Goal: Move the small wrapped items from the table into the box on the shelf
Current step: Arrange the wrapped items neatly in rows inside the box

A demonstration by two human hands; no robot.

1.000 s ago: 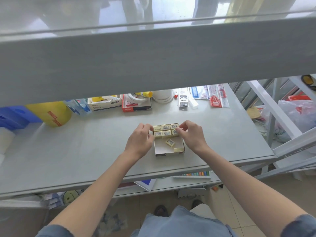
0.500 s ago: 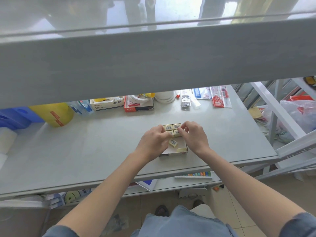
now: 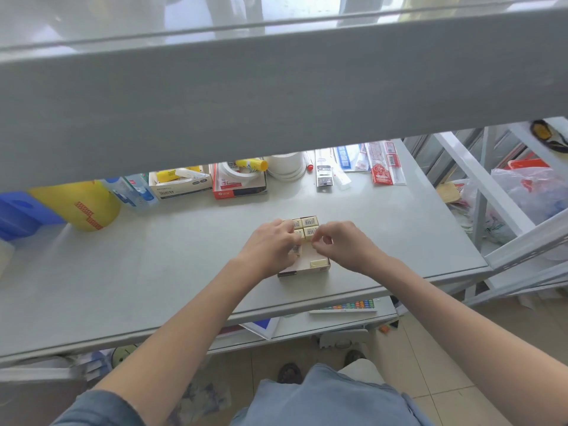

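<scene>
Grey metal shelf surface (image 3: 129, 272) spans the view, with a broad grey beam (image 3: 276, 87) of the rack crossing above it. Far left stands a yellow rounded container (image 3: 76, 207); along the far edge sit a red-and-white carton (image 3: 238, 187) and flat red-printed packets (image 3: 384, 164). Near the middle lies the shallow open cardboard box (image 3: 304, 267). My left hand (image 3: 270, 247) covers its left part, fingers curled on a small wrapped item (image 3: 296, 249). My right hand (image 3: 347, 245) hovers at its right, thumb and forefinger pinched; whether they hold anything I cannot tell. Small cream barcode-labelled wrapped items (image 3: 309, 226) fill the box's far end.
</scene>
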